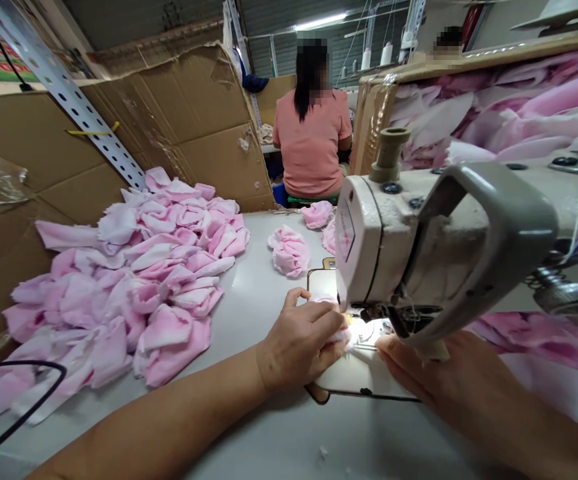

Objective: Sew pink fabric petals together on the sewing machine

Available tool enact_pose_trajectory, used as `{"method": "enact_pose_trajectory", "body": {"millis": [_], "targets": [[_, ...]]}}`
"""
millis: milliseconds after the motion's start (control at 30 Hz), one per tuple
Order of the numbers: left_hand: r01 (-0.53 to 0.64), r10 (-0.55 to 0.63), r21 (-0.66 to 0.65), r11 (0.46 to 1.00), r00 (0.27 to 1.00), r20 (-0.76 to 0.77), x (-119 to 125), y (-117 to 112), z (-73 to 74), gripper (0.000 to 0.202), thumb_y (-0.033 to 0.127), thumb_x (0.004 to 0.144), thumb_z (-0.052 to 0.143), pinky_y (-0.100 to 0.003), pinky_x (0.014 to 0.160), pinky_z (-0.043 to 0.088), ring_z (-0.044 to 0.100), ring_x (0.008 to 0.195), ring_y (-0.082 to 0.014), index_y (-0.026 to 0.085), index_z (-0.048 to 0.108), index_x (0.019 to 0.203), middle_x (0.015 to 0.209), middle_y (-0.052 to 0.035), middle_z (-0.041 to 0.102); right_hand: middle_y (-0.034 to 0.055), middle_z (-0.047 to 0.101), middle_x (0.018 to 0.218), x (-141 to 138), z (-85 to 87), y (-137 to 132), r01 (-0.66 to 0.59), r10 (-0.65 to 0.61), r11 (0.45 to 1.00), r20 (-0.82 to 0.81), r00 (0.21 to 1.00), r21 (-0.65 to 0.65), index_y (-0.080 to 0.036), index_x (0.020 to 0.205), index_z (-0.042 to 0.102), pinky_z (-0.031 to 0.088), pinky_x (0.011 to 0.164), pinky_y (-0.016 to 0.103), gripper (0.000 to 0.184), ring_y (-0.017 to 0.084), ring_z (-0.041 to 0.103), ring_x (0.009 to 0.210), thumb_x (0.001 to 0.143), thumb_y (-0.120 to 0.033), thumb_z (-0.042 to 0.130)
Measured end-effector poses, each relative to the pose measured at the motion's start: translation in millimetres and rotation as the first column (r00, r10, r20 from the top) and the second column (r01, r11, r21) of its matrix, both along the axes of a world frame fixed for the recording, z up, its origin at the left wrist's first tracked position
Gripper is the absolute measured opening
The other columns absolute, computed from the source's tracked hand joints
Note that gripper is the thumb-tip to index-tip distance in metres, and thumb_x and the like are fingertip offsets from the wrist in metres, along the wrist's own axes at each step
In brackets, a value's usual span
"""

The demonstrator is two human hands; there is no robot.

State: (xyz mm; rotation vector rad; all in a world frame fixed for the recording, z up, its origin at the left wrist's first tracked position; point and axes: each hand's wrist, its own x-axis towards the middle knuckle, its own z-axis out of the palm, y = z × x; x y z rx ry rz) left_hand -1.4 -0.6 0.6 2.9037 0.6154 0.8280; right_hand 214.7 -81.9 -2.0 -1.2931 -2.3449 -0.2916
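A white sewing machine (369, 247) stands over the table, its lamp lighting the metal bed plate (343, 379). My left hand (306, 337) lies at the left of the needle area, fingers curled over a small gathered piece of pink fabric (325, 299). Most of that fabric is hidden by the hand and the machine head. From the right, my right hand (449, 377) reaches in under the grey loop-shaped guard (509, 227). Its fingertips are pressed together low beside the needle area; what they hold, if anything, cannot be made out.
A large heap of pink fabric pieces (133, 280) covers the left of the table. Several gathered pink puffs (289, 251) lie behind the plate. Cardboard walls (183, 127) and a box of pink fabric (376, 123) stand around. A person (311, 143) sits ahead, facing away.
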Motion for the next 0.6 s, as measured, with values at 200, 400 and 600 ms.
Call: {"method": "enact_pose_trajectory", "body": {"millis": [200, 400, 600], "targets": [[0.072, -0.074, 0.077, 0.994, 0.997, 0.028, 0.3, 1.5, 1.5, 0.008, 0.013, 0.087, 0.05, -0.035, 0.08, 0.028, 0.053, 0.079, -0.0145, 0.018, 0.052, 0.081, 0.082, -0.0007, 0.064, -0.0013, 0.053, 0.053, -0.5, 3.2, 0.1, -0.016, 0.016, 1.0, -0.002, 1.0, -0.018, -0.02, 0.069, 0.056, 0.019, 0.05, 0.031, 0.029, 0.013, 0.046, 0.048, 0.093, -0.018, 0.04], [0.105, -0.097, 0.198, 0.974, 0.994, -0.052, -0.3, -0.5, 3.1, 0.013, 0.016, 0.085, 0.055, -0.038, 0.076, 0.025, 0.053, 0.081, -0.0151, 0.018, 0.052, 0.073, 0.078, 0.0013, 0.063, -0.0012, 0.054, 0.053, -1.1, 3.4, 1.4, -0.007, 0.006, 1.0, -0.036, 0.999, -0.023, -0.021, 0.064, 0.056, 0.022, 0.05, 0.029, 0.032, 0.013, 0.048, 0.048, 0.092, -0.017, 0.04], [0.075, -0.069, 0.168, 0.983, 0.997, -0.045, 2.4, -1.7, 1.7, 0.01, 0.022, 0.081, 0.059, -0.037, 0.076, 0.026, 0.054, 0.08, -0.0138, 0.019, 0.055, 0.072, 0.069, 0.0035, 0.06, -0.0011, 0.057, 0.062, 4.4, -5.1, 1.6, 0.052, -0.075, 0.956, -0.068, 0.995, -0.29, -0.022, 0.072, 0.059, 0.028, 0.054, 0.027, 0.023, 0.014, 0.052, 0.055, 0.089, -0.019, 0.044]]}}
